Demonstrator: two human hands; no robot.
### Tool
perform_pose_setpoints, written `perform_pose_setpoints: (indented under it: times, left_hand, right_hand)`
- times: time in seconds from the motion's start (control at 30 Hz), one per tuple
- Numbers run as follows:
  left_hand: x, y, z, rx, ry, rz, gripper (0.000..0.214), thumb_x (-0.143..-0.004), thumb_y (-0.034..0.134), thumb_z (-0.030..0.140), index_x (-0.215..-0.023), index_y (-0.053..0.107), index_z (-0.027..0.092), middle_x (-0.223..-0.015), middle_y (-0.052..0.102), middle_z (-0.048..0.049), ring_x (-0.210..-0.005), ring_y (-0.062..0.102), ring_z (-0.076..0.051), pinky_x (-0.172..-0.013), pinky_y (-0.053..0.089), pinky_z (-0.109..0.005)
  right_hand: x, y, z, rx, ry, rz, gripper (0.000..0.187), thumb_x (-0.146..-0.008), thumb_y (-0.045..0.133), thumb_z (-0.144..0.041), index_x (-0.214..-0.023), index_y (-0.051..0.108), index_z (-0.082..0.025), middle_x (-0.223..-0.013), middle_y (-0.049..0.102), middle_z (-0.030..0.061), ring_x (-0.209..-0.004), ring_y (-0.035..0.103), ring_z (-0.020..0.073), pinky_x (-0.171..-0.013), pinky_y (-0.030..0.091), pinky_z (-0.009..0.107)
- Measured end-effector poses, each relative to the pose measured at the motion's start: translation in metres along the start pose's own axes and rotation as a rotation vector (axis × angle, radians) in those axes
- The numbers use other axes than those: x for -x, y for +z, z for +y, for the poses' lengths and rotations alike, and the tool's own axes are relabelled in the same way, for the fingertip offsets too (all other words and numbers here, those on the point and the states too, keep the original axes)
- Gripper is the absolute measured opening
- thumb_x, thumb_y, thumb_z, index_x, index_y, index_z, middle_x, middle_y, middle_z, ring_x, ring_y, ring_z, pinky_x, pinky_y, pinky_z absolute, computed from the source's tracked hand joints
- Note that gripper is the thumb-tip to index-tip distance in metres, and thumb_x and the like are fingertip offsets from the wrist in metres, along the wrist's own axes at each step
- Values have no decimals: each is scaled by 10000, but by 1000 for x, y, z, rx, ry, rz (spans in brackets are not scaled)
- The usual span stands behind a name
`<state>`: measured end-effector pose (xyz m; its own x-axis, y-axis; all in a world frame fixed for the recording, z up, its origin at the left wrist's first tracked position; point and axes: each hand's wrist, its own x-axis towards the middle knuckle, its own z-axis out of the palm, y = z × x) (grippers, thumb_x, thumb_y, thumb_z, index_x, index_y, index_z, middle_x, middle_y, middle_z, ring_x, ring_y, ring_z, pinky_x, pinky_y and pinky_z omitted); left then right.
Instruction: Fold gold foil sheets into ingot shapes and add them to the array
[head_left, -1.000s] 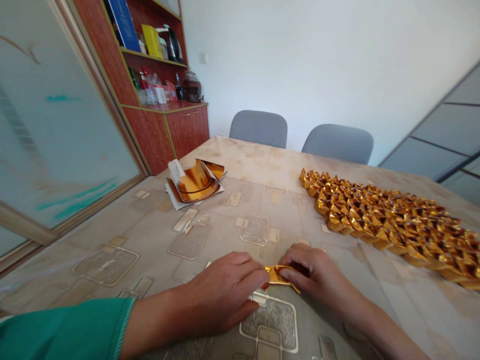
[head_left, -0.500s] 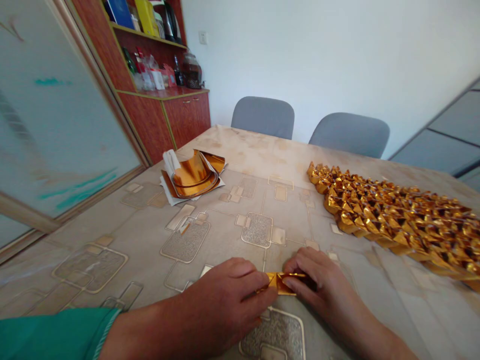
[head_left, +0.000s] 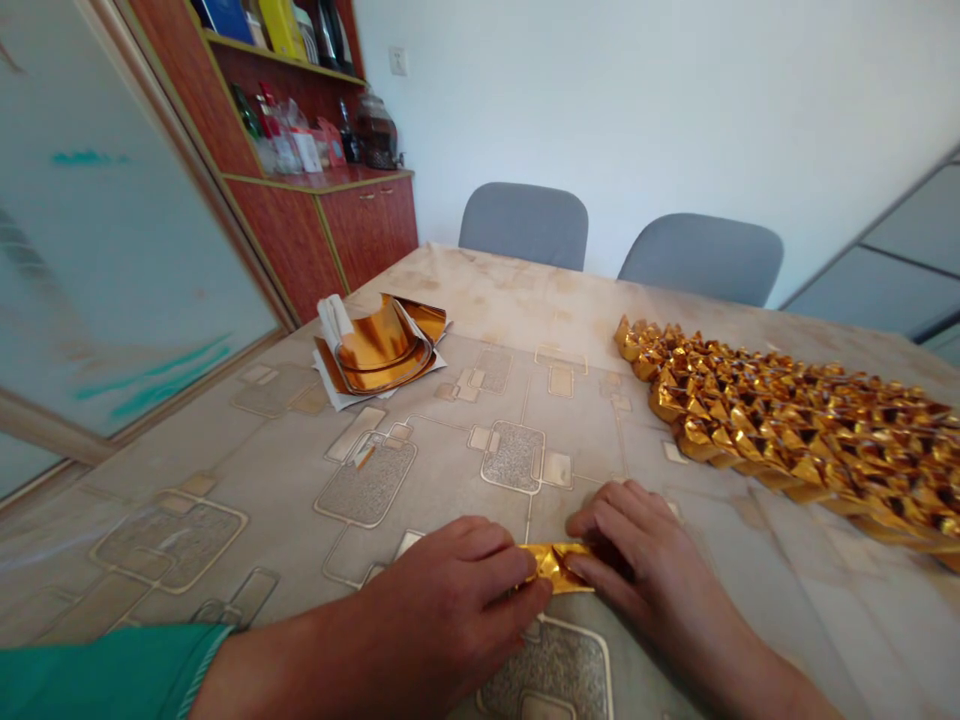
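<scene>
A small folded piece of gold foil paper [head_left: 556, 570] lies near the table's front edge, between my two hands. My left hand [head_left: 469, 590] is closed on its left end, fingers bent over it. On the right end, my right hand [head_left: 634, 550] pinches the foil between thumb and fingers. The foil's middle shows creases and a raised fold; both ends are partly hidden under my fingers. To the right stand several rows of folded gold foil pieces [head_left: 795, 430]. A stack of curled gold foil sheets with white backing [head_left: 382, 350] sits at the back left.
A patterned cloth covers the table [head_left: 442, 460]. Two grey chairs [head_left: 523, 225] stand at its far side, against the white wall. At the back left is a red-brown cabinet [head_left: 367, 225] with bottles and a glass jar [head_left: 376, 130]. A frosted glass door [head_left: 142, 270] is on the left.
The foil's middle has become more creased and raised between my fingers. My right fingers have shifted slightly upward. The whole view has moved a little.
</scene>
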<state>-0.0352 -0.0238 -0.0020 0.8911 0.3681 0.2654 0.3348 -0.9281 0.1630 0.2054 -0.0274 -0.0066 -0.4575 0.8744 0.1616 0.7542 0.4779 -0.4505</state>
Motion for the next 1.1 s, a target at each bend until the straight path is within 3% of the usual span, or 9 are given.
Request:
perform_pose_setpoints:
  times: [0.13,0.27,0.47,0.6,0.87,1.1]
  left_hand:
    - [-2,-2,1,10,-32,-16,192,-986,430,172,-1057,609,167,-950,638,-45,-793,525,-175,-716,451,-312]
    - [-4,-4,3,13,-39,-23,180,-971,450,169,-1057,608,176,-1132,647,-66,-831,527,-184,-771,453,-329]
    - [-4,-8,-2,-26,0,-70,186,-923,544,194,-1098,606,175,-1264,632,-60,-919,552,-205,-835,446,-340]
    - [2,-12,-10,-20,54,-93,422,-878,653,306,-1266,549,177,-1362,587,-72,-1026,550,-224,-908,424,-346]
    - [6,-21,-15,19,109,-175,541,-902,617,404,-1368,477,169,-1421,541,-76,-1098,515,-246,-990,386,-362]
    - [6,-20,-14,48,113,-127,555,-904,583,466,-1357,503,155,-1364,575,-103,-1086,518,-261,-982,398,-381]
  right_hand:
    - [2,2,-2,90,-22,26,133,-904,660,-247,-823,560,-217,-842,579,11,-806,531,227,-719,360,358]
    - [4,9,-2,106,-61,-22,132,-953,580,-240,-832,536,-209,-808,587,11,-751,544,205,-668,391,319]
    - [3,14,-7,270,-88,35,119,-947,533,-214,-830,515,-208,-791,582,34,-739,543,218,-659,411,329]
    - [5,15,-13,325,-60,36,109,-923,572,-237,-839,510,-204,-811,578,40,-757,540,228,-671,408,344]
    - [6,13,-21,361,-22,38,143,-874,642,-284,-875,546,-180,-866,593,64,-817,544,249,-708,412,364]
    - [9,15,-22,341,-18,81,126,-922,600,-311,-906,554,-194,-909,594,60,-851,533,244,-735,404,358]
